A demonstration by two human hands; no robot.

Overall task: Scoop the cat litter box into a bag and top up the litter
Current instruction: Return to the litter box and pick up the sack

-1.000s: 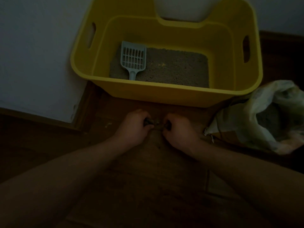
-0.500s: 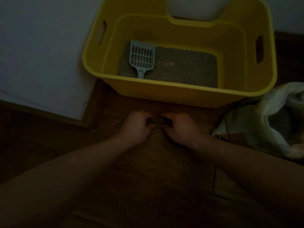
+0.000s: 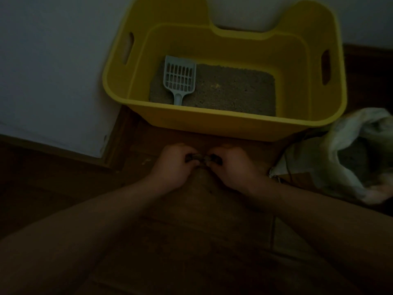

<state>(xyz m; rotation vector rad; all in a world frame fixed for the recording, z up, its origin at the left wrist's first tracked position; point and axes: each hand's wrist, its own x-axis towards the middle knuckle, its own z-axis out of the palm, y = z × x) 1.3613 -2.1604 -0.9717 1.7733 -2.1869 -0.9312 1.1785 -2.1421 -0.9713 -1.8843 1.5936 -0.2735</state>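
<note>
The yellow litter box (image 3: 223, 124) stands on the wooden floor against the wall. Grey litter (image 3: 236, 90) covers its bottom, and a pale blue slotted scoop (image 3: 179, 76) lies on the litter at the left, handle toward me. In front of the box, my left hand (image 3: 172, 165) and my right hand (image 3: 231, 167) are almost touching, each closed on a dark twisted end of a bag top (image 3: 198, 159). The dim brownish bag body (image 3: 204, 209) hangs below them between my forearms. The light is low, so the bag's details are unclear.
An open whitish litter sack (image 3: 348, 145) lies on the floor at the right, with grey litter visible inside. A white wall panel (image 3: 53, 81) with a dark wooden skirting fills the left. Wooden floor (image 3: 138, 179) surrounds my hands.
My hands have drawn closer together over the bag top, closing the gap between them. The view has shifted a little; box, scoop and sack have not moved.
</note>
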